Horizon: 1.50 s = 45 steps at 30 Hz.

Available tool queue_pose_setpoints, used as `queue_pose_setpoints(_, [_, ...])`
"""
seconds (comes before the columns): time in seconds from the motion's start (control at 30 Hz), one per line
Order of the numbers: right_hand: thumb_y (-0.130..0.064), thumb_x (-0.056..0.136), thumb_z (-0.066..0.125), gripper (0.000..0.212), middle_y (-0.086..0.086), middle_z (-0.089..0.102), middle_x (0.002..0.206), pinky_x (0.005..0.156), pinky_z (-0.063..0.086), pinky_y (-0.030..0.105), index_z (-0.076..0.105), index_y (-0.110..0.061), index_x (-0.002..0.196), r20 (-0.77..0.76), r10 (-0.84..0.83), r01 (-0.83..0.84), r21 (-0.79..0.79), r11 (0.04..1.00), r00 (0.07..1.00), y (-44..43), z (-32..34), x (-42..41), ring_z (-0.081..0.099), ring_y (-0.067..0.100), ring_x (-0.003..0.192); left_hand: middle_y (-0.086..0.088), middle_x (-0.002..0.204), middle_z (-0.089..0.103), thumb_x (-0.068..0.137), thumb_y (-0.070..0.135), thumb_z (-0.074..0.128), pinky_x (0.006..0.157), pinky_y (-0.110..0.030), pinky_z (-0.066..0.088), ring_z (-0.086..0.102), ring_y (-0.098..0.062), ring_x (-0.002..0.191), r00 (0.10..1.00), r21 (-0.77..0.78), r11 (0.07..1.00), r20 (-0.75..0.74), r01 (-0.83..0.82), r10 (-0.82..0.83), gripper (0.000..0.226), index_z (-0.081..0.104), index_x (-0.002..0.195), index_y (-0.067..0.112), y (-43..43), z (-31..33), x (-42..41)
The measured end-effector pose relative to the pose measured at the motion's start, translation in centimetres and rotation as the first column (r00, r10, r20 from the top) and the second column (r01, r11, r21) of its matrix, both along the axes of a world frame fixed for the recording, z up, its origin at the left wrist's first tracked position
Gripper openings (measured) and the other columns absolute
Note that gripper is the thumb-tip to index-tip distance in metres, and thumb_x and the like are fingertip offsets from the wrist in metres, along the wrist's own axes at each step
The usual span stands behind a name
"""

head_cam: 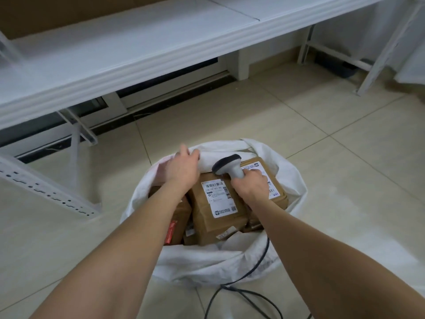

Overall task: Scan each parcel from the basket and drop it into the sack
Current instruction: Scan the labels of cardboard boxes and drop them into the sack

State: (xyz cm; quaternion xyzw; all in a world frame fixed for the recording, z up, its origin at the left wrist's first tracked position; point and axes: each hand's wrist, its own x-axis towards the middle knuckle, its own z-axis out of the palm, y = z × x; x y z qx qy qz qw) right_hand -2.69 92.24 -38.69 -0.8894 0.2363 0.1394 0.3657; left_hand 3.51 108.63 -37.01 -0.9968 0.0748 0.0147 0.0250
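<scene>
A white shelf (pixel 115 54) stood beyond the sack (pixel 207 261), which sat open, full of brown parcels (pixel 213 217). At the sack's far rim the left hand (pixel 184 168) clutched the fabric. Over the sack's mouth the right hand (pixel 251 187) gripped the scanner (pixel 231 168).

Your top parcel (pixel 216 224) carries a white shipping label (pixel 218 195). It has a barcode along the upper edge, one line of characters beneath that is too blurred to read, and a QR code in its 5 o'clock corner. At 1 o'clock, a second label (pixel 253 167) on the rear parcel (pixel 282 199) is part-covered by your right hand (pixel 250 186); its print is illegible. At 8 o'clock there is a red strip (pixel 169 233) with unreadable lettering.
</scene>
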Motion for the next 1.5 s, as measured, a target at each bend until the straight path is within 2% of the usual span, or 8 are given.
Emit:
queue_pose_setpoints(0.17, [-0.051, 0.08, 0.052, 0.041, 0.005, 0.061, 0.111, 0.096, 0.048, 0.047, 0.061, -0.025, 0.11, -0.03, 0.077, -0.077, -0.028, 0.997, 0.997, 0.0, -1.9, 0.3, 0.056, 0.029, 0.107, -0.009, 0.135, 0.041, 0.09, 0.016, 0.054, 0.072, -0.032, 0.043, 0.057, -0.025, 0.095, 0.924, 0.034, 0.999, -0.382, 0.012, 0.002, 0.03, 0.057, 0.119, 0.018, -3.1, -2.5, 2.7])
queue_pose_setpoints(0.33, [-0.05, 0.087, 0.058, 0.048, 0.006, 0.049, 0.126, 0.106, 0.039, 0.046, 0.059, -0.018, 0.123, -0.054, 0.097, -0.102, -0.099, 0.99, 0.994, -0.5, -2.8, 0.8, 0.047, 0.028, 0.119, -0.016, 0.137, 0.049, 0.093, 0.014, 0.049, 0.092, -0.04, 0.045, 0.055, -0.035, 0.117, 0.962, -0.35, 0.902, 0.011, -0.253, 0.274, 0.044, 0.04, 0.135, 0.009, -2.0, 1.4, 7.3])
queue_pose_setpoints(0.5, [-0.042, 0.086, 0.065, 0.028, 0.001, 0.063, 0.095, 0.08, 0.052, 0.034, 0.061, -0.018, 0.1, -0.018, -0.074, 0.076, 0.142, 0.987, 0.997, -0.6, -2.2, 0.1, 0.062, 0.02, 0.09, -0.012, 0.15, 0.033, 0.089, 0.023, 0.059, 0.099, -0.037, 0.043, 0.047, -0.03, 0.127, 0.988, -0.408, 0.899, -0.081, -0.156, 0.135, 0.065, 0.03, 0.147, 0.016, -3.5, 4.4, 5.7])
queue_pose_setpoints(0.7, [-0.023, 0.094, 0.052, 0.022, 0.005, 0.063, 0.09, 0.074, 0.049, 0.033, 0.062, -0.007, 0.106, 0.12, -0.206, 0.15, 0.363, 0.92, 0.971, -1.1, 0.5, -1.7, 0.059, 0.02, 0.084, -0.007, 0.107, 0.066, 0.067, 0.06, 0.073, 0.083, -0.036, 0.054, 0.063, -0.025, 0.097, 0.628, -0.613, 0.265, -0.777, -0.744, -0.033, 0.069, 0.055, 0.115, 0.014, -10.8, 0.2, -3.2])
queue_pose_setpoints(0.9, [-0.011, 0.09, 0.051, 0.018, 0.005, 0.062, 0.067, 0.056, 0.051, 0.02, 0.06, -0.008, 0.074, 0.028, -0.332, 0.216, 0.707, 0.674, 0.943, -3.5, 1.7, -2.6, 0.062, 0.01, 0.058, -0.016, 0.083, 0.064, 0.079, 0.01, 0.06, 0.066, -0.037, 0.058, 0.065, -0.028, 0.071, 0.673, -0.673, 0.027, -0.738, -0.74, 0.055, 0.015, 0.056, 0.092, 0.004, -12.1, -0.8, -3.1])
queue_pose_setpoints(1.13, [-0.026, 0.095, 0.051, 0.055, 0.009, 0.029, 0.151, 0.11, 0.031, 0.044, 0.033, -0.023, 0.147, 0.031, -0.489, 0.489, 0.009, 0.872, 0.872, -9.4, -1.6, -1.1, 0.033, 0.031, 0.135, -0.009, 0.078, 0.059, 0.087, 0.012, 0.064, 0.081, -0.042, 0.056, 0.063, -0.026, 0.077, 0.734, -0.723, 0.132, -0.656, -0.678, 0.176, 0.017, 0.048, 0.082, 0.008, -14.3, -2.5, -4.0])
queue_pose_setpoints(1.33, [-0.025, 0.094, 0.056, 0.055, 0.019, 0.046, 0.138, 0.091, 0.044, 0.039, 0.038, -0.004, 0.141, -0.255, -0.599, 0.651, 0.299, 0.698, 0.759, -11.2, -4.9, -1.2, 0.053, 0.038, 0.119, -0.008, 0.077, 0.057, 0.086, 0.012, 0.065, 0.073, -0.037, 0.055, 0.063, -0.026, 0.077, 0.726, -0.703, 0.182, -0.673, -0.688, 0.144, 0.02, 0.046, 0.081, 0.011, -15.3, -4.4, -4.4])
queue_pose_setpoints(1.5, [-0.021, 0.097, 0.049, 0.031, 0.017, 0.063, 0.121, 0.079, 0.039, 0.03, 0.061, -0.006, 0.12, -0.036, -0.744, 0.677, 0.444, 0.586, 0.667, -11.7, -2.1, -2.0, 0.059, 0.036, 0.108, -0.012, 0.084, 0.063, 0.081, 0.008, 0.067, 0.08, -0.043, 0.057, 0.064, -0.026, 0.076, 0.715, -0.667, 0.263, -0.674, -0.697, 0.187, 0.023, 0.053, 0.099, 0.003, -15.1, -3.6, -5.1])
